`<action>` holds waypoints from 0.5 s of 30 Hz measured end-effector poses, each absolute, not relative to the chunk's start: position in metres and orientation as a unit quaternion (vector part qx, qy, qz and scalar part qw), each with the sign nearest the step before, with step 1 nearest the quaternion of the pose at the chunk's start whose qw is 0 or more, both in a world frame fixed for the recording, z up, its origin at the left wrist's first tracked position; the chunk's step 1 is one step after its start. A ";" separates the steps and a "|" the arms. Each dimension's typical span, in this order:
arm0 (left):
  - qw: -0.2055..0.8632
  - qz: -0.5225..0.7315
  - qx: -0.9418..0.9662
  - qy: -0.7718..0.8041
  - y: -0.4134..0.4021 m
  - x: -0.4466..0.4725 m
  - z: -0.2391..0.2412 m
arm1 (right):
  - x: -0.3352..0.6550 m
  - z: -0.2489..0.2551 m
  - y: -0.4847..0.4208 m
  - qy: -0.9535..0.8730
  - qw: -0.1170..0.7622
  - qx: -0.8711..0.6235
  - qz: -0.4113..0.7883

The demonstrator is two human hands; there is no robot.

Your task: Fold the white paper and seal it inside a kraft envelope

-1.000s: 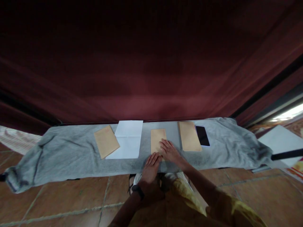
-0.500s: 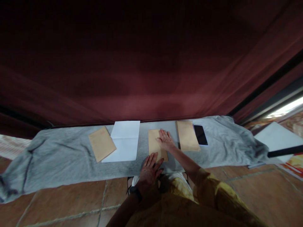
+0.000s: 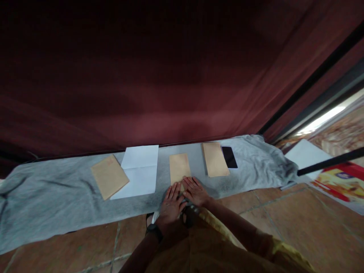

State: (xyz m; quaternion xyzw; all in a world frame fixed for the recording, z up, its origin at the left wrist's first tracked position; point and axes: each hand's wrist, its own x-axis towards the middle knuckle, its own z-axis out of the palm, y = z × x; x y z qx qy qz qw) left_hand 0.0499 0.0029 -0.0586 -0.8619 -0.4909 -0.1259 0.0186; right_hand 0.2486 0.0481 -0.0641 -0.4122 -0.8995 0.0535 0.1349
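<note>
Drawn back since earlier, the right hand [image 3: 196, 193] flanks the left hand [image 3: 171, 203]; I see flat fingers [image 3: 192, 185] gripping nothing atop the middle envelope [image 3: 179, 166], whose long axis runs away from both across the bench [image 3: 68, 189].

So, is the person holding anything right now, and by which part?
Nothing looks gripped: the left hand and right hand lie with their fingers on the near end of the middle brown envelope, resting on it.

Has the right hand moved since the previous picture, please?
Yes: the right hand moved toward the near edge of the cloth, relative to the phone.
</note>
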 end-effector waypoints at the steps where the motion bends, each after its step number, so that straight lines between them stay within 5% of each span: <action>1: 0.016 -0.129 -0.865 -0.486 0.003 0.049 -0.058 | 0.250 -0.065 0.044 -0.897 0.141 -0.414 0.055; 7: -0.040 -0.147 -0.874 -0.463 0.000 0.039 -0.059 | 0.264 -0.064 0.019 -0.895 0.160 -0.412 0.051; 15: -0.242 -0.334 -0.597 -0.688 0.020 0.060 -0.045 | 0.270 -0.052 -0.012 -0.869 0.152 -0.468 0.046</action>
